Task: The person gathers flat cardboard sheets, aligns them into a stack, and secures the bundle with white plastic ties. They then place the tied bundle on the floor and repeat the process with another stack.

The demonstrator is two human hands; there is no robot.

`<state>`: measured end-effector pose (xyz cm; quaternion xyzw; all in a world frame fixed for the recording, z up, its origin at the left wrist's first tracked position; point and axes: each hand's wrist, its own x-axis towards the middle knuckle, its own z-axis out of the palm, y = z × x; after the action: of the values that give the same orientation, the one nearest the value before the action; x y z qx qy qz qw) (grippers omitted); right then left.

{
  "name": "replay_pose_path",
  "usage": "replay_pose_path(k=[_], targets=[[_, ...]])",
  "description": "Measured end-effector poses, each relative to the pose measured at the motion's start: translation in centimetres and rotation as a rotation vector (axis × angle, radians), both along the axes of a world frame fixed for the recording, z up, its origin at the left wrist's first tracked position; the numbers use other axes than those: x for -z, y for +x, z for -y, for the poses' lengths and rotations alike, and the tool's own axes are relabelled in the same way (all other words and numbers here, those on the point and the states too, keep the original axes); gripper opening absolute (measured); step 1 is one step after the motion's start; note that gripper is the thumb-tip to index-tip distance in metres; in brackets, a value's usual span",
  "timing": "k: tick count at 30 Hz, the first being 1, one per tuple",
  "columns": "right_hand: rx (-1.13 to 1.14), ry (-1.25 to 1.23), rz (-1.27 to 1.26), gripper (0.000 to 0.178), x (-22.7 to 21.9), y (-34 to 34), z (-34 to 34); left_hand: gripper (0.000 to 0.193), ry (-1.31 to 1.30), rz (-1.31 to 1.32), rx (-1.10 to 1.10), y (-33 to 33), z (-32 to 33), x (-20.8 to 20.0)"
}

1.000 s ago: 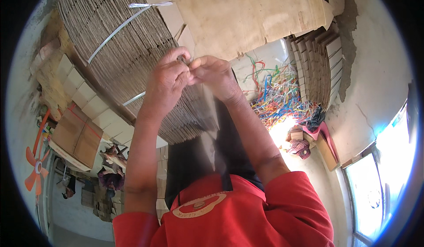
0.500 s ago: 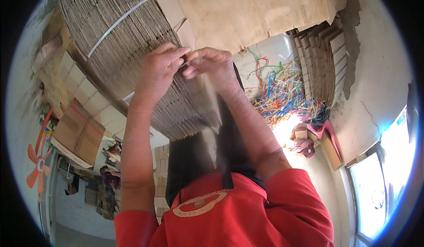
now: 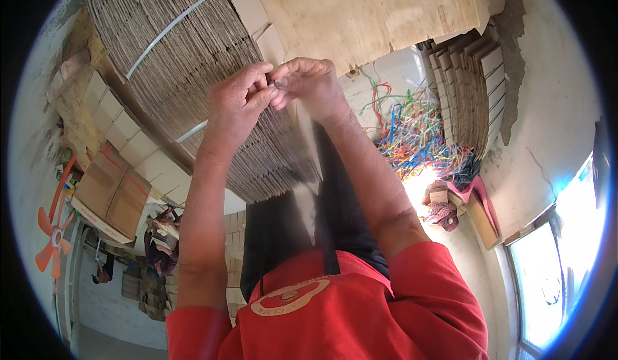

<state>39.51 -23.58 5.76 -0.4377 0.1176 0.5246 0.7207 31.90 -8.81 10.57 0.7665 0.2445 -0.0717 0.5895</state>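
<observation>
A large stack of flat cardboard sheets (image 3: 187, 45) stands on edge below my hands. One white plastic strap (image 3: 164, 32) crosses its far part, with a knot and loose ends near the top right. A second white strap (image 3: 192, 131) shows left of my wrist and runs under my left hand. My left hand (image 3: 241, 96) and my right hand (image 3: 309, 86) meet over the stack's right edge, both with thumb and fingers pinched. A small pale bit of strap shows between the fingertips; the rest of it there is hidden by the fingers.
A plywood board (image 3: 367, 12) lies beyond the stack. To the right are a tangled heap of coloured straps (image 3: 418, 144) and another cardboard stack (image 3: 467, 90). At left, a cardboard box (image 3: 112, 193) and an orange fan (image 3: 55, 241); a bright window (image 3: 547, 270) is lower right.
My fingers have shifted slightly and stay pinched together at the same spot. The right hand has risen a little, and the view has moved slightly.
</observation>
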Motion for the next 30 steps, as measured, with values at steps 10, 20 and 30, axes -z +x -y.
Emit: replay_pose_path(k=[10, 20, 30], targets=[[-0.088, 0.151, -0.031, 0.009, 2.3, 0.6, 0.8, 0.013, 0.213, 0.112, 0.101, -0.5, -0.1, 1.0], [-0.140, 0.142, -0.026, 0.008, 1.4, 1.5, 0.8, 0.009, 0.227, 0.048, 0.112, -0.1, -0.3, 1.1], [-0.059, -0.234, 0.606, 0.011, -0.9, -1.1, -0.3, 0.009, 0.222, 0.011, 0.062, 0.0, 0.0, 1.0]])
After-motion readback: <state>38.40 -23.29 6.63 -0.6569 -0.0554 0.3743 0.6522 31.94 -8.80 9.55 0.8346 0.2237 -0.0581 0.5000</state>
